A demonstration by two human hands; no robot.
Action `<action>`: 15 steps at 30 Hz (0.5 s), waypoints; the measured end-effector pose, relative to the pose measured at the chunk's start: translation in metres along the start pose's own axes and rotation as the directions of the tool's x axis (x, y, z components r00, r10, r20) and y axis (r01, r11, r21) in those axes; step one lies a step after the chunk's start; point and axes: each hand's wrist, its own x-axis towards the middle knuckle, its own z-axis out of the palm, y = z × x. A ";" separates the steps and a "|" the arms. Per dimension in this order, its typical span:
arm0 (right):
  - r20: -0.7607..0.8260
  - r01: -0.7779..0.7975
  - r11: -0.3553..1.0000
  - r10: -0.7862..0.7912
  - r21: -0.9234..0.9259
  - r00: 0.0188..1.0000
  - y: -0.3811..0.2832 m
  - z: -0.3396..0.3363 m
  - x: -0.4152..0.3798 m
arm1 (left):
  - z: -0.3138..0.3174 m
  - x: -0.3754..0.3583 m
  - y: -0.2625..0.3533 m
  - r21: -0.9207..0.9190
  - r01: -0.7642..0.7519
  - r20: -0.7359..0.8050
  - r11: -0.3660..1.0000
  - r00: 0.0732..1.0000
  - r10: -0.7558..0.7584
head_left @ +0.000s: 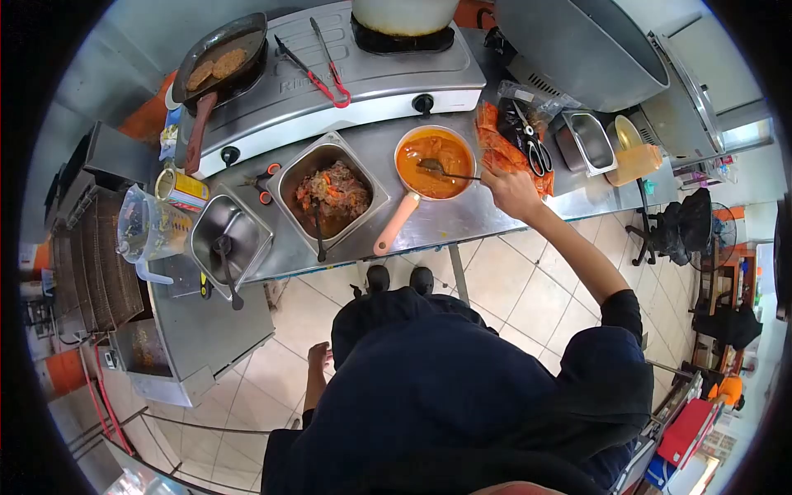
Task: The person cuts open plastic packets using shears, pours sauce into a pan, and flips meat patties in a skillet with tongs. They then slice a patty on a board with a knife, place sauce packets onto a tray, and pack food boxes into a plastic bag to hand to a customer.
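Observation:
My right hand (513,195) is closed on the end of a ladle (454,175). The ladle's bowl rests in orange sauce (441,148) inside a pan (410,195) with a pink handle, which stands on the steel counter. My left hand (319,355) hangs low beside my body, away from the counter; its fingers show only in part and look loose, with nothing seen in them. Left of the pan, a steel tray (374,177) holds a chopped meat-like mix with a dark-handled utensil (319,235) leaning in it.
Behind the counter is a stove (297,99) bearing red-handled tongs (330,82), a frying pan (195,136) with browned patties and a large pot (404,15). Scissors (538,155) lie on orange packaging (495,136) at right. A steel container (254,216) and plastic jug (132,219) stand at left.

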 end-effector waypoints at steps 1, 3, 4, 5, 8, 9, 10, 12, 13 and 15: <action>0.047 -0.028 1.000 0.028 0.006 0.999 -0.003 -0.003 -0.002 | 0.000 -0.003 0.001 -0.001 0.000 0.003 1.000 1.000 0.000; 0.095 -0.057 0.998 0.056 0.011 0.994 -0.008 -0.007 -0.003 | -0.002 -0.011 0.003 0.006 0.211 0.018 0.978 0.977 -0.211; 0.082 -0.047 0.997 0.042 0.064 0.996 -0.010 -0.009 -0.002 | 0.004 0.004 -0.022 0.134 0.216 -0.004 0.967 0.976 -0.218; 0.067 -0.037 0.993 0.029 0.116 0.997 -0.013 -0.011 -0.002 | 0.010 0.018 -0.041 0.135 0.216 -0.003 0.967 0.976 -0.218; 0.100 -0.079 0.979 0.061 0.189 0.993 -0.019 -0.016 0.001 | 0.018 0.034 -0.061 -0.239 0.527 -0.005 0.815 0.839 -0.544; 0.100 -0.081 0.979 0.063 0.187 0.993 -0.019 -0.014 0.002 | 0.018 0.034 -0.060 -0.246 0.520 -0.012 0.818 0.842 -0.539; 0.124 -0.126 0.954 0.095 0.271 0.988 -0.018 -0.009 0.003 | 0.019 0.034 -0.059 -0.253 0.513 -0.019 0.820 0.845 -0.534; 0.147 -0.170 0.921 0.126 0.349 0.981 -0.015 -0.002 0.006 | 0.021 0.036 -0.055 -0.278 0.505 -0.015 0.817 0.848 -0.530; 0.337 -0.374 0.749 0.213 0.546 0.917 -0.013 0.000 0.006 | 0.021 0.035 -0.048 -0.303 0.499 -0.012 0.812 0.850 -0.527; 0.526 -0.566 0.501 0.236 0.654 0.817 -0.011 0.006 0.004 | 0.012 0.013 -0.023 -0.138 0.347 -0.019 0.928 0.936 -0.353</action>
